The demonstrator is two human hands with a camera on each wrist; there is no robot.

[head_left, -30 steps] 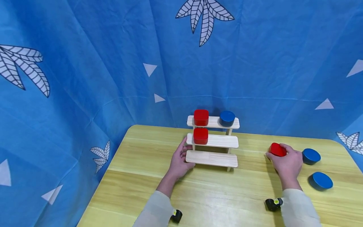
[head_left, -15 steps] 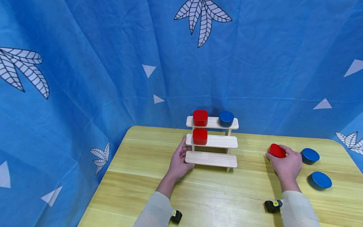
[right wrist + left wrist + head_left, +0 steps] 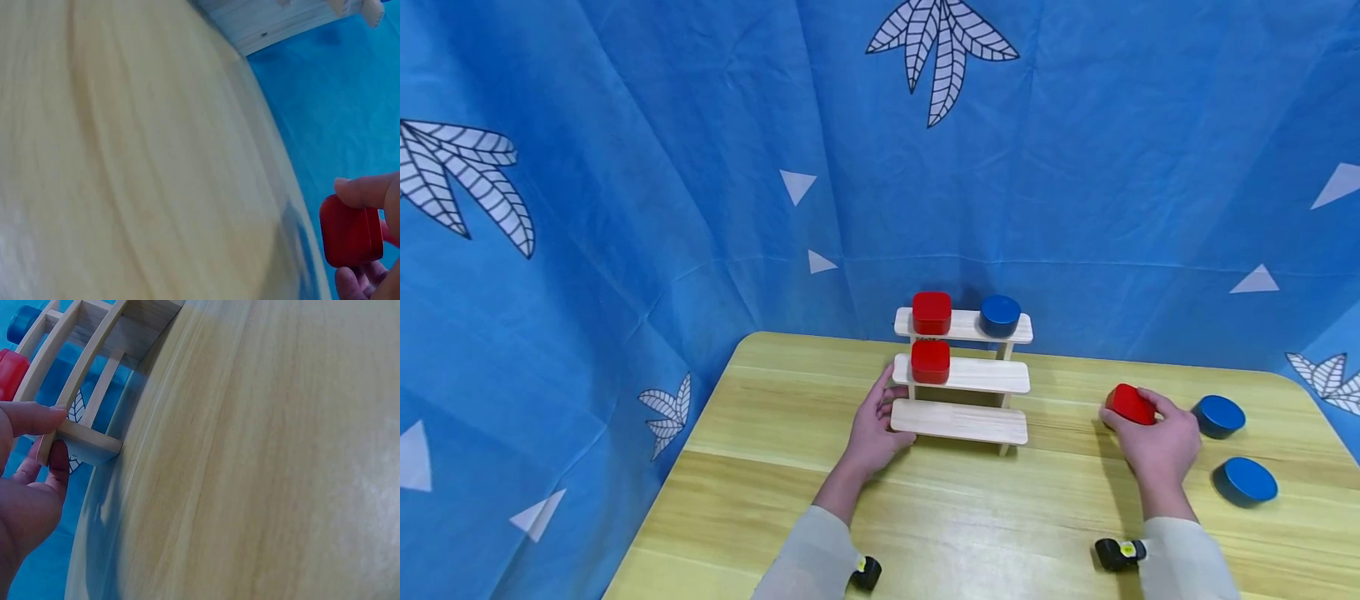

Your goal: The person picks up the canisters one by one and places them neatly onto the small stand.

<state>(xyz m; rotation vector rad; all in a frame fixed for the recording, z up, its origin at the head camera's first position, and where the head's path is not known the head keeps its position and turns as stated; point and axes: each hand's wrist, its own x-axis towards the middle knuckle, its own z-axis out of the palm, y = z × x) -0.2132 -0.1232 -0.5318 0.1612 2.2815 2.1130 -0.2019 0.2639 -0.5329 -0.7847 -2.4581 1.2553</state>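
Observation:
A three-tier wooden shelf stand (image 3: 962, 422) stands on the table. My left hand (image 3: 874, 423) grips the left end of its lowest board, thumb on top and fingers beneath in the left wrist view. Over at the right, my right hand (image 3: 1157, 437) holds a red square box (image 3: 1129, 403) between thumb and fingers, close over the table. Two similar red boxes sit on the left of the stand, a top one (image 3: 932, 312) and a middle one (image 3: 930, 362). At the top tier's right sits a blue round box (image 3: 1000, 316).
Two more blue round boxes stand right of my right hand, a far one (image 3: 1219, 416) and a nearer one (image 3: 1245, 482). The light wooden table (image 3: 1000, 508) ends at a blue patterned cloth (image 3: 715, 167) behind and to the left.
My right hand has drawn the red box slightly toward me, and more of the box shows now. The left hand stays on the stand.

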